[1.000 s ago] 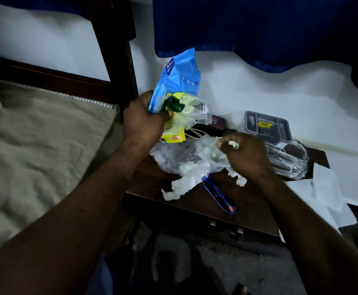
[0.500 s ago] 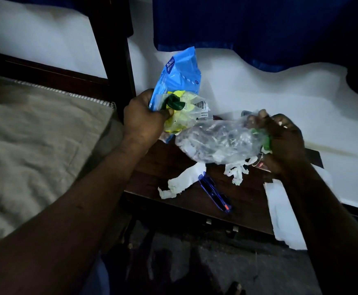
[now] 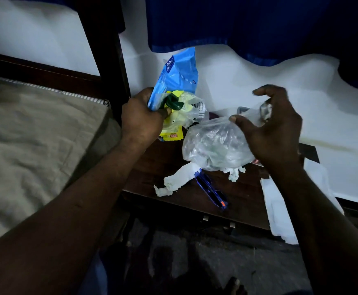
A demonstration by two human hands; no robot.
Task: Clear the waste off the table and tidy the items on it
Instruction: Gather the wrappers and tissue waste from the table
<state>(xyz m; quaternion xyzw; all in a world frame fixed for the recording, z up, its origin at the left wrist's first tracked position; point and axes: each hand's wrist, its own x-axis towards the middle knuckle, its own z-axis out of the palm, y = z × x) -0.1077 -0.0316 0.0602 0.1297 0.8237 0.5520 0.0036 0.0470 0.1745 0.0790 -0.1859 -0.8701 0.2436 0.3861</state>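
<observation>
Currently the clear waste bag (image 3: pixel 214 145) is over the table's (image 3: pixel 248 192) middle, its top gripped in the curled right hand (image 3: pixel 274 128). Left hand (image 3: pixel 139 122) clamps a blue wrapper (image 3: pixel 178 75) and yellow packet (image 3: pixel 172 134) above the far-left corner. Tissue (image 3: pixel 173 182) and blue sunglasses (image 3: pixel 211 190) lie near the front edge.

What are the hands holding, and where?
Left grip clutches a blue packet by its lower end, plus a yellow wrapper; right grip holds a clear plastic bag by its gathered top.

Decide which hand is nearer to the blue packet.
Left. The left hand grips the blue packet at its lower end; the right hand is apart, off to its right, holding the clear bag.
</observation>
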